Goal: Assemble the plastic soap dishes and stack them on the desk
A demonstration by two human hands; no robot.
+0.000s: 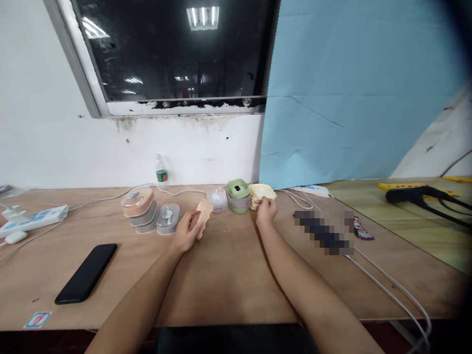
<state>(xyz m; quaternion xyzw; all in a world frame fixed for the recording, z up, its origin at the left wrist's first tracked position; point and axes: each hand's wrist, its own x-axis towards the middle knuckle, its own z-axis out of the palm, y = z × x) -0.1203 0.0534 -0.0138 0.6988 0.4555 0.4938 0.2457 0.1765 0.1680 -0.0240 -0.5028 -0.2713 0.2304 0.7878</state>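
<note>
My left hand point(189, 230) is closed around a peach-coloured plastic piece point(204, 212) and holds it just above the wooden table point(221, 275). My right hand point(266, 209) pinches the top of a stack of pale yellow trays point(261, 192) at the back of the table. Between my hands stand a clear round lidded container point(218, 199) and a green-lidded box point(238, 195). Left of my left hand lie a grey lidded box point(168, 218) and a stack of boxes with a peach lid point(139, 207).
A black phone point(87, 272) lies front left. A white power strip point(34, 220) with cables is far left. A small bottle point(161, 171) stands by the wall. White cables point(383, 280) run along the right, near a pixelated patch and a yellow and black tool point(420, 192).
</note>
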